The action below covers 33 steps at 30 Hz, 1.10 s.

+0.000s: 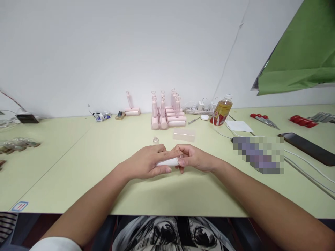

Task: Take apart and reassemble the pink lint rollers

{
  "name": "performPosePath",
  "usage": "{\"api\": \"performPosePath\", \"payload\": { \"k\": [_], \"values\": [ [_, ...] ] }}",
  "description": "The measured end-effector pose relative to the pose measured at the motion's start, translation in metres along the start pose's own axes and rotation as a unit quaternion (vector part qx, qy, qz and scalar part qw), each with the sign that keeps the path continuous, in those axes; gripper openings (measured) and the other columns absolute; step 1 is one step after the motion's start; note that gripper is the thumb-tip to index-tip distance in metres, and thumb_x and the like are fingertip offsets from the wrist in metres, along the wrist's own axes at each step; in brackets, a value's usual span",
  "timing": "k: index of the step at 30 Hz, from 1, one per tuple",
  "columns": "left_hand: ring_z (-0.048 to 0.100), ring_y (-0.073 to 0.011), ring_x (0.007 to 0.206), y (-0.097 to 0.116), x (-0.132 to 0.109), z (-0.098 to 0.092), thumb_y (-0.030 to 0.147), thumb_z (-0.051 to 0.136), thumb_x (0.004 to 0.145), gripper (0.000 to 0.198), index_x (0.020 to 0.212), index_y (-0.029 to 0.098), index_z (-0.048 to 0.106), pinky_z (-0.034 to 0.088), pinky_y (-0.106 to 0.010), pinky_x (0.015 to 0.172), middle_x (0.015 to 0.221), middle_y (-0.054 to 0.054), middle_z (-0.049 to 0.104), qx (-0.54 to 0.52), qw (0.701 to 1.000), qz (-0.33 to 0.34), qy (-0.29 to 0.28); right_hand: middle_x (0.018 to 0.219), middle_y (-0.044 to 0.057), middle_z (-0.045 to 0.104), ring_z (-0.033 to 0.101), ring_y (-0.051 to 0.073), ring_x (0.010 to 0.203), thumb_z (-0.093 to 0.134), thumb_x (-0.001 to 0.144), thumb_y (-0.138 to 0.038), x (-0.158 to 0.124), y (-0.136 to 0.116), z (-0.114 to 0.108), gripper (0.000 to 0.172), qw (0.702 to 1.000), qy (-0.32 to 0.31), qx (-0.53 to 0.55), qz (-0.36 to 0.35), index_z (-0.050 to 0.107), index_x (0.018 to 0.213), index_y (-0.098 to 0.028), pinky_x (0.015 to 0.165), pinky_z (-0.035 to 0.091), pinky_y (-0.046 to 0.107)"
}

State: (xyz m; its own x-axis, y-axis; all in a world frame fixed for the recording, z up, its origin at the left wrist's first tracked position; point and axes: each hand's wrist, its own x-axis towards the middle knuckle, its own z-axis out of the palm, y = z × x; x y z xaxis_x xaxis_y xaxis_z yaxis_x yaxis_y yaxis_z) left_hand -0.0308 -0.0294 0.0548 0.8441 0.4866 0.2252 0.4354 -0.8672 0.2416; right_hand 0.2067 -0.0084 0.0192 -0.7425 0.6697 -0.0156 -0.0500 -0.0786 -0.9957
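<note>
Low over the front of the table, my left hand (149,161) is closed around a white lint roller roll (168,162), its index finger stretched along the top. The fingers of my right hand (192,157) pinch the right end of the same roll. A clear pinkish handle or tube (156,141) shows just behind my left hand, its lower part hidden. A translucent pink roller cover (184,135) lies beyond my right hand. Several pink lint rollers (163,120) with upright clear handles and heart-shaped tops stand grouped at the back.
Another pink lint roller (132,111) stands farther left by a small wooden block (120,115). A screwdriver (194,120), power strip (199,111), drink bottle (221,110) and white cables are behind on the right. A black phone (307,148) and red-handled tools (303,121) lie far right.
</note>
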Motion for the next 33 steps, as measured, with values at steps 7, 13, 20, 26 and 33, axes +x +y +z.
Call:
{"api": "performPosePath", "payload": {
  "k": [7, 13, 20, 26, 33],
  "values": [
    [0.051, -0.0175, 0.077, -0.001, 0.0, -0.002, 0.053, 0.036, 0.097, 0.052, 0.145, 0.034, 0.041, 0.039, -0.027, 0.072, 0.09, -0.005, 0.055, 0.039, 0.999, 0.0, -0.006, 0.073, -0.005, 0.056, 0.053, 0.009, 0.065, 0.084, 0.067, -0.034, 0.002, 0.002, -0.001, 0.041, 1.0, 0.01, 0.01, 0.003, 0.051, 0.085, -0.017, 0.061, 0.049, 0.024],
    [0.052, -0.0187, 0.079, -0.002, -0.001, -0.004, 0.051, 0.037, 0.097, 0.051, 0.144, 0.033, 0.043, 0.038, -0.029, 0.073, 0.09, -0.006, 0.056, 0.045, 0.999, 0.005, 0.014, 0.072, -0.004, 0.058, 0.053, 0.009, 0.064, 0.085, 0.066, -0.035, 0.004, 0.001, 0.006, 0.041, 0.999, 0.035, 0.021, -0.018, 0.052, 0.083, -0.017, 0.059, 0.046, 0.023],
    [0.049, -0.0183, 0.077, -0.005, -0.002, -0.002, 0.052, 0.038, 0.096, 0.052, 0.143, 0.031, 0.044, 0.037, -0.03, 0.073, 0.089, -0.006, 0.055, 0.069, 0.998, 0.013, 0.003, 0.065, -0.006, 0.058, 0.054, 0.009, 0.059, 0.089, 0.059, -0.029, 0.002, -0.001, 0.009, 0.043, 0.999, 0.048, 0.022, -0.011, 0.053, 0.079, -0.017, 0.058, 0.044, 0.022],
    [0.049, -0.019, 0.079, -0.004, -0.002, -0.002, 0.052, 0.036, 0.097, 0.054, 0.146, 0.03, 0.04, 0.038, -0.031, 0.075, 0.091, -0.007, 0.056, 0.069, 0.997, 0.011, 0.023, 0.067, -0.004, 0.06, 0.053, 0.009, 0.057, 0.088, 0.06, -0.032, 0.002, -0.003, 0.014, 0.042, 0.997, 0.064, 0.036, -0.033, 0.052, 0.075, -0.017, 0.052, 0.046, 0.023],
    [0.05, -0.0191, 0.078, -0.005, -0.002, -0.004, 0.051, 0.035, 0.097, 0.056, 0.149, 0.03, 0.034, 0.038, -0.03, 0.073, 0.087, -0.006, 0.055, 0.072, 0.997, 0.003, 0.021, 0.064, -0.004, 0.058, 0.052, 0.008, 0.054, 0.087, 0.062, -0.038, 0.002, -0.005, 0.019, 0.041, 0.997, 0.063, 0.027, -0.042, 0.055, 0.076, -0.017, 0.05, 0.047, 0.023]
  ]
}}
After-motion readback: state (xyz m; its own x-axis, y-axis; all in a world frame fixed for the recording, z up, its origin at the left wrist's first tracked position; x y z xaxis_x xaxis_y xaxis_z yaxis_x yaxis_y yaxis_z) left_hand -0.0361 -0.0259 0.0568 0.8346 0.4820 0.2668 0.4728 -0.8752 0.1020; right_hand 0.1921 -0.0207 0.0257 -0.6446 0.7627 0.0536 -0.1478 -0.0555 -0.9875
